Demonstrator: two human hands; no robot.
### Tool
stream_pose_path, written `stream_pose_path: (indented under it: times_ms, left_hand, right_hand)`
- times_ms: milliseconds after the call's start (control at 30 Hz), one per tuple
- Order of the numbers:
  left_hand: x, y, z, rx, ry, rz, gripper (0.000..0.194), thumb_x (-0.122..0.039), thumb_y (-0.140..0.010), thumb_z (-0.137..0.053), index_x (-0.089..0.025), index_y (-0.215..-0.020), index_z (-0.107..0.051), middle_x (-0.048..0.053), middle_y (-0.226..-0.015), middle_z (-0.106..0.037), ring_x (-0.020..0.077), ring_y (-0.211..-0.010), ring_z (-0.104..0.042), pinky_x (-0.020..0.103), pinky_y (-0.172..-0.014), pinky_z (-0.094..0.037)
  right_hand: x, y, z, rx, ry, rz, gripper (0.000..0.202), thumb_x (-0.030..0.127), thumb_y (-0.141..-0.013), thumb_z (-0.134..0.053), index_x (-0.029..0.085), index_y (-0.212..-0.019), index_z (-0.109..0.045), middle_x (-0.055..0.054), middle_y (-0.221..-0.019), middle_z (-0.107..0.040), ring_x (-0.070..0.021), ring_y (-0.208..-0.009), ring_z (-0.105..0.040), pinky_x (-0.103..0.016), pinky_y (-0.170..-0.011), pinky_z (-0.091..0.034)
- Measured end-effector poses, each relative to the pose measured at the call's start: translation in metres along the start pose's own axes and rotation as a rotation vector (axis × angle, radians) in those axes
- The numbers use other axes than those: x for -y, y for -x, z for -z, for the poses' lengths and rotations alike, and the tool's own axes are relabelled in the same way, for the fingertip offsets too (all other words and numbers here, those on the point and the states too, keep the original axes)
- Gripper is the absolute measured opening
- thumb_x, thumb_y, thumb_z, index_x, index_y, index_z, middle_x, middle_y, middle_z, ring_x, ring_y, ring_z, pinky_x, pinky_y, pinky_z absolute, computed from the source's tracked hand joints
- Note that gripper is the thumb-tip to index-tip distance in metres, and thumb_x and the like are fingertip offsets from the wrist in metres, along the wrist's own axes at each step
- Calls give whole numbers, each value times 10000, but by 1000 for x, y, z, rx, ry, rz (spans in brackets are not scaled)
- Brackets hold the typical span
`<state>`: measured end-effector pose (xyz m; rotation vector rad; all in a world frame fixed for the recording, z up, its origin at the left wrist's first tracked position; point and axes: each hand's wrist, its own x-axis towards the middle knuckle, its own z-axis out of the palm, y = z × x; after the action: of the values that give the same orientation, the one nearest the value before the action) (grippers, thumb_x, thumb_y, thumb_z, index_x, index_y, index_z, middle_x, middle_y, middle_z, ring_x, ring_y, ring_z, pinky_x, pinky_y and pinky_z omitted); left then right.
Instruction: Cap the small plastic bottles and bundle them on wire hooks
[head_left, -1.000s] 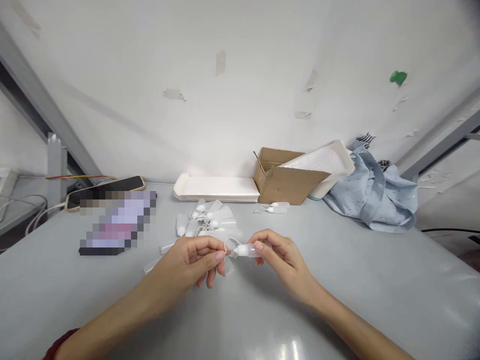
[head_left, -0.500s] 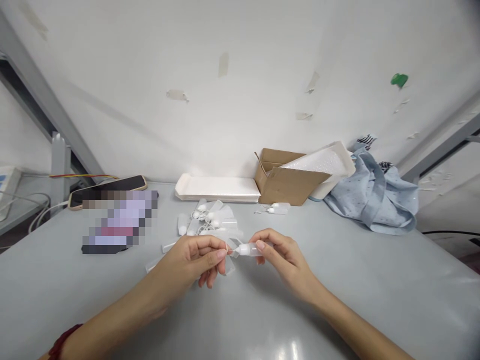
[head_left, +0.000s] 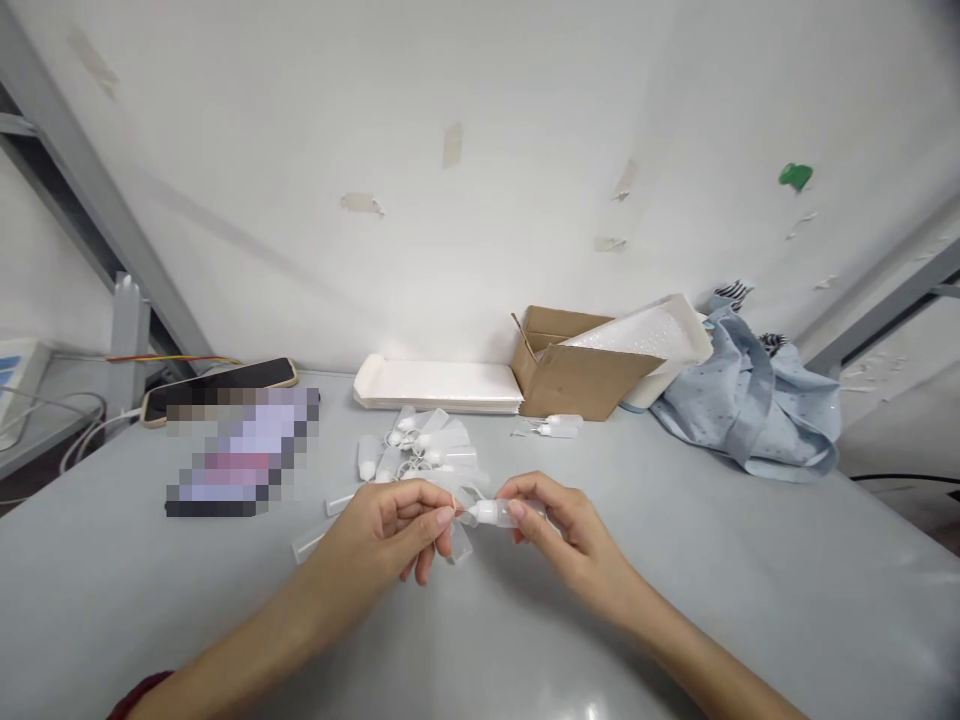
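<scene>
Between the fingers of my right hand (head_left: 559, 525) lies a small translucent bottle (head_left: 491, 512) with a white neck, its tip pointing left. My left hand (head_left: 409, 525) is closed in a pinch just left of that tip; what its fingertips hold is too small to make out. Behind my hands is a pile of similar small bottles (head_left: 435, 440) with white caps and thin loops. Clear flat plastic pieces (head_left: 309, 540) lie beside and partly under my left hand.
White padded envelopes (head_left: 442, 385) are stacked against the wall. Right of them stand an open cardboard box (head_left: 592, 380) and a light blue cloth bag (head_left: 750, 400). Two small bottles (head_left: 559, 427) lie before the box. Two phones (head_left: 247, 450) are at the left.
The whole view has shifted slightly, so things appear a little lower. The bottle's tip and my left fingertips are now closer together.
</scene>
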<state>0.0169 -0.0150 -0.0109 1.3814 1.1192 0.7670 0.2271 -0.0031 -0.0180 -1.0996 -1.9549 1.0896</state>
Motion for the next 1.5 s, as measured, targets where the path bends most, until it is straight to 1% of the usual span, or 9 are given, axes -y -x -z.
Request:
stream_pose_path:
  times_ms: [133,267,633,800,967,1167,1233,1400,1500]
  left_hand:
    - [0,3,-5,-73,-166,-44,212,-326,-861,-479,-173,-802,-614,-15,-676,-595,104,-530,-499,240,-544,-380]
    - [0,4,-8,-82,-219,-56,209,-314,-861,-464,-178,-766,-591,-20,-668,-587,108,-521,-501,243,-540,-380]
    - [5,3,-11,-91,-171,-77,193,-304,-860,-457,-181,-768,-576,-22,-651,-579,105,-500,-494,236,-524,-386]
    - [5,4,-10,-82,-124,-46,192,-314,-845,-472,-181,-753,-576,-26,-644,-572,102,-492,-492,230,-498,-367]
    - [6,1,-9,-64,-62,-6,210,-321,-836,-484,-171,-726,-581,-38,-597,-536,94,-471,-473,226,-490,-367]
    - [4,0,-8,-51,-71,27,224,-326,-844,-480,-164,-738,-592,-36,-606,-539,92,-468,-473,227,-490,-370]
    - [2,1,-7,-50,-58,20,212,-335,-839,-485,-170,-753,-585,-35,-617,-546,96,-475,-477,226,-492,-377]
    - [1,2,-6,-50,-41,25,239,-339,-802,-528,-182,-979,-567,-35,-646,-572,107,-485,-487,228,-484,-395]
    - [0,1,-5,-65,-72,31,215,-343,-809,-522,-182,-933,-589,-32,-632,-569,110,-492,-490,228,-490,-401]
  right_hand:
    - [-1,1,-3,29,68,36,205,320,-945,-400,190,-916,-556,13,-681,-524,-121,-635,-494,-219,-529,-343]
    - [-3,1,-5,26,95,66,191,304,-951,-395,191,-924,-546,13,-702,-542,-116,-643,-507,-213,-539,-352]
    - [-7,2,-10,14,126,102,191,287,-959,-368,189,-956,-533,5,-726,-559,-119,-647,-523,-224,-595,-394]
    - [-8,3,-12,3,160,145,170,268,-955,-378,200,-986,-531,-2,-749,-581,-131,-674,-548,-234,-616,-420]
    - [-9,2,-10,-27,199,214,151,206,-938,-407,194,-1021,-533,-26,-838,-621,-137,-725,-581,-251,-669,-441]
    - [-12,1,-8,-62,250,324,173,175,-919,-437,187,-1066,-527,-51,-883,-606,-153,-786,-582,-265,-683,-452]
    - [-10,1,-7,-73,244,306,167,179,-916,-443,194,-1056,-532,-51,-891,-615,-157,-789,-587,-271,-684,-457]
    - [-5,2,-8,-105,214,219,147,209,-915,-441,193,-1015,-546,-48,-871,-641,-157,-734,-596,-271,-647,-464]
    - [-5,2,-7,-122,207,210,146,225,-918,-438,192,-1004,-552,-43,-857,-645,-156,-724,-595,-269,-644,-461]
